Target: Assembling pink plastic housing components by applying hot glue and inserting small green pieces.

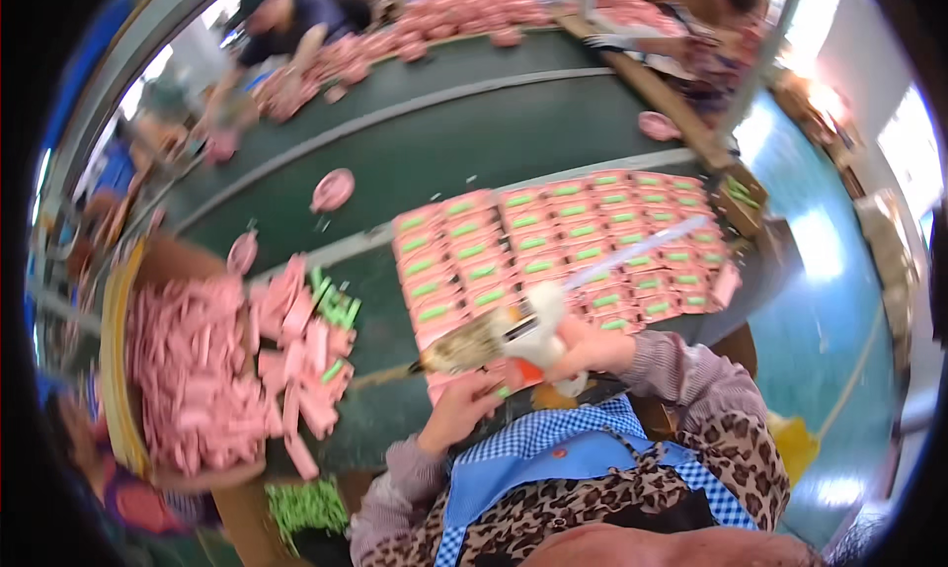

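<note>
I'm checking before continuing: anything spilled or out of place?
Long flat pink pieces lie jumbled on the dark green tabletop beside the open brown cardboard box, mixed with small green strips. That looks like spillage next to the neat pink rows, but may be deliberate.

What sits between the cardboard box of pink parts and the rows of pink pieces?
In the head view, loose pink pieces and small green pieces lie beside the box; then dark green tabletop stretches to the rows.

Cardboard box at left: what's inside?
Long pink pieces, heaped loosely, fill the visible inside of the cardboard box. The heap covers the box's bottom, so whatever lies beneath the top layer can't be seen.
</note>
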`<state>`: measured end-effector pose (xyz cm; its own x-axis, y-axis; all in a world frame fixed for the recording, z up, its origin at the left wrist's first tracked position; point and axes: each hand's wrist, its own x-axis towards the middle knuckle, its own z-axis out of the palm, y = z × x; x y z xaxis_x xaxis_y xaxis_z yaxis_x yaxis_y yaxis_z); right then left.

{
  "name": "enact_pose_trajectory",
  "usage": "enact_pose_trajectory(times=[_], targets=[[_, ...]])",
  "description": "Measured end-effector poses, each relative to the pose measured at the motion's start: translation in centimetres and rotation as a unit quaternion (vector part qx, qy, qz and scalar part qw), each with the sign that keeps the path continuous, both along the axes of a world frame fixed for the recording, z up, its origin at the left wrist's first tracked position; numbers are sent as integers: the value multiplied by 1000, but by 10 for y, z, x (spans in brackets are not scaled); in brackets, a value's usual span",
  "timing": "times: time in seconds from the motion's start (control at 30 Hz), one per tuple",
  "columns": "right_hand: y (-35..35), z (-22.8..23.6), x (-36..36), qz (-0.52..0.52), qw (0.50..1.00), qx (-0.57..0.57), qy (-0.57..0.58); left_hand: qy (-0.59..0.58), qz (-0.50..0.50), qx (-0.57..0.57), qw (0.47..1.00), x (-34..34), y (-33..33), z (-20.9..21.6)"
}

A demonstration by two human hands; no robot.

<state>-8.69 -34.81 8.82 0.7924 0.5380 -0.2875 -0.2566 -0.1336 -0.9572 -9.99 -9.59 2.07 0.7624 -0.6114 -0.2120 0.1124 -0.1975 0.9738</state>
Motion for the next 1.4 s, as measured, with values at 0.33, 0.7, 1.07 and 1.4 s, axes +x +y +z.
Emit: enact_pose_trajectory(times=[0.33, 0.7, 1.07, 1.4], targets=[[-17, 4, -9, 31, 998, 52, -25, -93, 16, 15, 995, -9, -8, -8], [4, -6, -21, -50, 997, 60, 14, 21, 296, -71, 952, -10, 45, -10], [38, -37, -25, -19, 997, -72, -1, -7, 372, -111, 922, 5, 76, -34], [51, -38, -15, -72, 995, -68, -9, -27, 375, -132, 917, 28, 69, -49]])
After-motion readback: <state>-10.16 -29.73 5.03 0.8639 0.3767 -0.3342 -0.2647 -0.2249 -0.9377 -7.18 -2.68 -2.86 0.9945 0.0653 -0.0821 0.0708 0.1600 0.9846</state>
